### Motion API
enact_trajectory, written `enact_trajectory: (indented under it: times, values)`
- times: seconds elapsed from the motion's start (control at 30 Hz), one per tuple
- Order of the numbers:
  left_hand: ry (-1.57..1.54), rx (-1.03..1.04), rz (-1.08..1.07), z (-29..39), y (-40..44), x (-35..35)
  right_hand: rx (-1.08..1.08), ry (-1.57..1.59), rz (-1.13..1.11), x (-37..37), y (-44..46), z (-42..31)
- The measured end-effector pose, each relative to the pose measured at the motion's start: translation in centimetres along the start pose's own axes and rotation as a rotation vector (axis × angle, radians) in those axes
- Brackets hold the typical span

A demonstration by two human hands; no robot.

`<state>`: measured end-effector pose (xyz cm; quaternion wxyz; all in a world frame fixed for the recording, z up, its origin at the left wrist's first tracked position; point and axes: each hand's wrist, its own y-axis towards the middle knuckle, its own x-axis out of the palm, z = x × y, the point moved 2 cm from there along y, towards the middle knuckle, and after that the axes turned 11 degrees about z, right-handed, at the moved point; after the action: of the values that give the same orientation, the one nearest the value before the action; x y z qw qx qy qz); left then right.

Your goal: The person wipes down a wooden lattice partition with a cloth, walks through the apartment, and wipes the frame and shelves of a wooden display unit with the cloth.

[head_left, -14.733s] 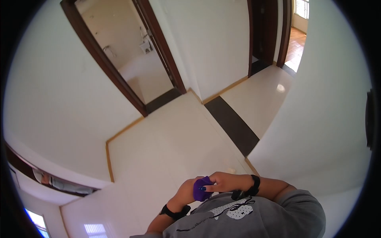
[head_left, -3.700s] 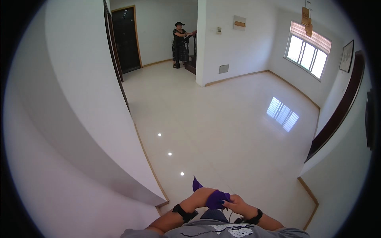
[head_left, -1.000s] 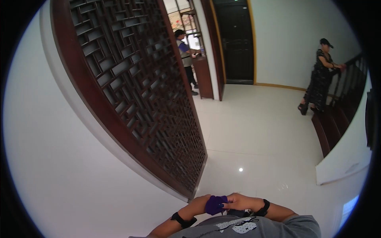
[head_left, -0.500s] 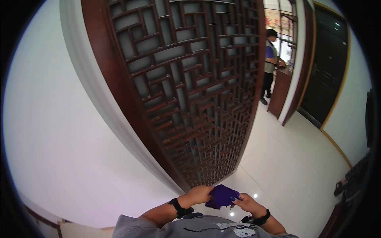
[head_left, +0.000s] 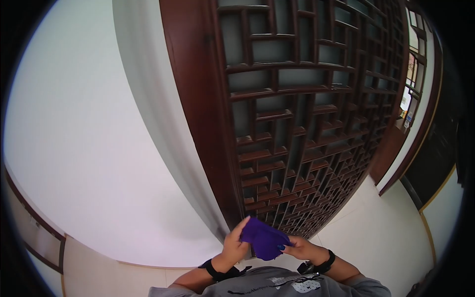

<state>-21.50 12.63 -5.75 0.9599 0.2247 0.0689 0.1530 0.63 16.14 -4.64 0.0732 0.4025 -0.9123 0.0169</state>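
A purple cloth (head_left: 266, 239), folded into a small pad, is stretched between my two hands in front of my body. My left hand (head_left: 234, 246) grips its left edge, thumb and fingers closed on it. On the opposite side my right hand (head_left: 300, 248) pinches the cloth, with a dark blue thumbnail lying on top. Black bands circle both wrists. Just beyond the cloth stands a dark wooden lattice screen (head_left: 302, 109); I cannot tell whether the cloth touches it.
A white wall (head_left: 99, 148) fills the left side. Pale floor tiles (head_left: 386, 232) run along the right of the screen, toward a dark door (head_left: 435, 138). A wooden cabinet (head_left: 388, 154) stands past the screen's far edge. At lower left is a brown-framed panel (head_left: 42, 232).
My view has swung left and closer to the screen, and the other person is out of sight. The cloth is more spread out; my left hand has shifted left along its edge.
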Motion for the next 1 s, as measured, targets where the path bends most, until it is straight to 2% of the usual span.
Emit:
enact_trajectory:
  times: [0.03, 0.13, 0.17, 0.27, 0.3, 0.5, 0.67, 0.77, 0.83, 0.93, 1.0]
  values:
    - [0.015, 0.106, 0.082, 0.5, 0.7, -0.2, -0.002, -0.016, -0.019, 0.0, 0.5, -0.3]
    - [0.244, 0.531, 0.158, 4.3, 3.6, -1.4, 0.004, -0.032, -0.126, -0.3, 1.9, -1.3]
    - [0.309, 0.611, 0.169, 5.8, 4.6, -1.6, -0.032, -0.060, -0.132, -0.2, 2.5, -2.3]
    - [0.399, 0.945, 0.092, 9.6, 7.7, -1.8, -0.084, -0.131, -0.148, -0.6, 3.4, -3.7]
    - [0.452, 0.986, 0.092, 10.0, 8.4, -1.7, -0.071, -0.152, -0.153, -1.5, 3.7, -3.5]
    - [0.763, 0.983, -0.107, 11.1, 10.9, -0.6, -0.083, -0.076, -0.130, -4.8, 4.6, -3.8]
    - [0.817, 1.053, -0.166, 11.7, 12.6, 2.9, -0.044, -0.079, -0.174, -7.3, 4.4, -4.6]
    - [0.867, 1.070, -0.191, 11.0, 12.8, 5.5, -0.097, -0.160, -0.196, -9.6, 4.2, -4.3]
    - [0.849, 1.082, -0.210, 10.5, 12.9, 7.3, -0.083, -0.086, -0.147, -10.3, 3.8, -4.8]
    - [0.773, 1.065, -0.228, 9.5, 12.9, 9.8, -0.062, -0.024, -0.096, -11.3, 3.0, -4.9]
    - [0.795, 0.962, -0.341, 7.4, 12.4, 11.0, -0.031, -0.037, -0.094, -12.4, 2.8, -4.5]
